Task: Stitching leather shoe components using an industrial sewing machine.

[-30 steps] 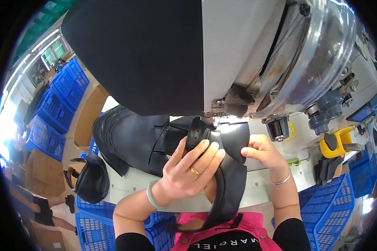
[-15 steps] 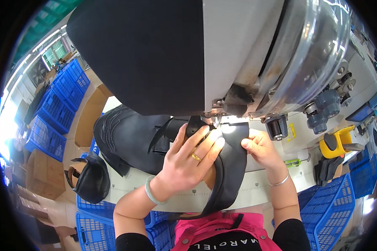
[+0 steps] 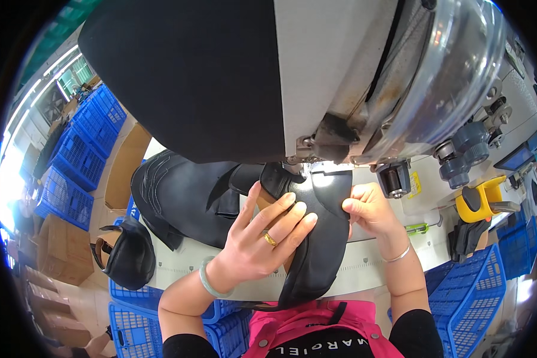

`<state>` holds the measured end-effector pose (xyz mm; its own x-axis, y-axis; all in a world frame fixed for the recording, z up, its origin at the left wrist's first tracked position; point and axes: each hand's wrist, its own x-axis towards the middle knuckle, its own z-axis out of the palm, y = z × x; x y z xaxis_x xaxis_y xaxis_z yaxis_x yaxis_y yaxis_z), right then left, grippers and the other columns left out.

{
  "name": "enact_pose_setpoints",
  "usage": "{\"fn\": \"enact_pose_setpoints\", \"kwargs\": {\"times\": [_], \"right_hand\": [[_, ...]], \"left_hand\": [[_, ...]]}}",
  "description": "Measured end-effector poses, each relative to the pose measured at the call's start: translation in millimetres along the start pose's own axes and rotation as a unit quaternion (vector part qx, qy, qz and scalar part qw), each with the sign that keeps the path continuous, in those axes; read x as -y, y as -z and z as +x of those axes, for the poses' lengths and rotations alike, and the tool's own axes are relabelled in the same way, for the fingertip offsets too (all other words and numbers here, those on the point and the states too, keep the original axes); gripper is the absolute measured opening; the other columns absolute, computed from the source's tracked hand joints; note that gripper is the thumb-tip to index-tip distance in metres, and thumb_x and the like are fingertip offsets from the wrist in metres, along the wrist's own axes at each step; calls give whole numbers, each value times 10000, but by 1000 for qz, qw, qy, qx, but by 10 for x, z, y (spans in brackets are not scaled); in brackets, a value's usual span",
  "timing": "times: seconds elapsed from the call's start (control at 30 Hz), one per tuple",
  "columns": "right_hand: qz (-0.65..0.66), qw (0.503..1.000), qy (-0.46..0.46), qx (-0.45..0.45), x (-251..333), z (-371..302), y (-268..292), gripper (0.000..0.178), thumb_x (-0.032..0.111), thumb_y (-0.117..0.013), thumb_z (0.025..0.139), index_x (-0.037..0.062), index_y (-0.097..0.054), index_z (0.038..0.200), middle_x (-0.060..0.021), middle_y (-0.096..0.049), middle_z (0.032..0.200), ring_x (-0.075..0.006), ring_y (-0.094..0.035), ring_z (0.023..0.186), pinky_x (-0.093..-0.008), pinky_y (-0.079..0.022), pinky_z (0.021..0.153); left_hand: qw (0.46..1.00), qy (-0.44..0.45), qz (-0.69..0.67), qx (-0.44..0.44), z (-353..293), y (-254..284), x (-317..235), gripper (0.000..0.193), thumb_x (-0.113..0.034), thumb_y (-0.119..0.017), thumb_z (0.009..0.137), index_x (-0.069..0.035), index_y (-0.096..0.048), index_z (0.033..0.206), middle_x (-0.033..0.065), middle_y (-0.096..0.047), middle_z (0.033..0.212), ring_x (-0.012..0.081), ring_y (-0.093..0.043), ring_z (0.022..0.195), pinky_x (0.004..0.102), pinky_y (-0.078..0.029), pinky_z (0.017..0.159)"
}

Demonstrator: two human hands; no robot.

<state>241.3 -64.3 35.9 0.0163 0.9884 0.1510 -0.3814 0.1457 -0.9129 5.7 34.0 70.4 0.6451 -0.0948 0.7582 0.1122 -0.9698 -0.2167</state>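
Observation:
A black leather piece (image 3: 321,253) with a curved edge lies under the sewing machine head (image 3: 331,77), its upper end in the lit spot by the needle area. My left hand (image 3: 259,243), with a gold ring, rests on the leather with fingers stretched and apart. At the right edge of the same piece, my right hand (image 3: 371,210) pinches the leather between thumb and fingers. Left of my left hand, larger black panels (image 3: 185,188) with curved stitch lines spread over the table, joined or overlapping; I cannot tell which. The needle tip is hidden.
The white table (image 3: 355,262) has a ruler scale along its front. A curved black leather part (image 3: 134,256) sits at its left edge. On the right are a green-handled tool (image 3: 417,229) and a yellow holder (image 3: 489,200). Blue crates (image 3: 468,304) and a cardboard box (image 3: 65,247) flank the table.
My left hand has slid down and slightly left, away from the needle area, uncovering more leather. The leather's lower part has shifted right. My right hand keeps its pinch, nearly unmoved.

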Motion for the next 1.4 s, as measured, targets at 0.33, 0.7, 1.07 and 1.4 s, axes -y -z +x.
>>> {"fn": "enact_pose_setpoints", "kwargs": {"times": [0.33,0.7,1.07,1.4], "right_hand": [[-81,991,-86,62,32,-35,129,250,122,-651,917,-68,-650,754,-194,-672,658,-223,-679,539,-285,-545,488],[-49,994,-78,51,-69,-2,69,273,144,-646,927,-44,-593,737,-200,-666,648,-235,-681,548,-283,-524,469],[-15,999,-27,-32,-201,19,-239,320,179,-603,958,-43,-606,728,-183,-661,637,-198,-622,478,-288,-510,445],[-12,991,-2,-130,-195,1,-553,335,214,-597,969,-47,-618,759,-125,-632,597,-177,-596,445,-285,-507,428]], "left_hand": [[1000,1,25,14,67,6,-51,302,-128,-666,706,-108,-729,1001,48,-644,1013,242,-656,966,558,-471,987],[999,-15,-35,27,131,51,169,317,-136,-660,712,-102,-717,1022,59,-647,1027,261,-637,1020,530,-470,1000],[983,-13,-170,73,269,178,544,391,-67,-666,678,-65,-691,1068,103,-651,1092,305,-624,1084,428,-512,942],[985,121,87,83,182,58,-371,388,-100,-631,762,8,-648,1135,137,-621,1192,297,-578,1182,515,-379,1057]]}}
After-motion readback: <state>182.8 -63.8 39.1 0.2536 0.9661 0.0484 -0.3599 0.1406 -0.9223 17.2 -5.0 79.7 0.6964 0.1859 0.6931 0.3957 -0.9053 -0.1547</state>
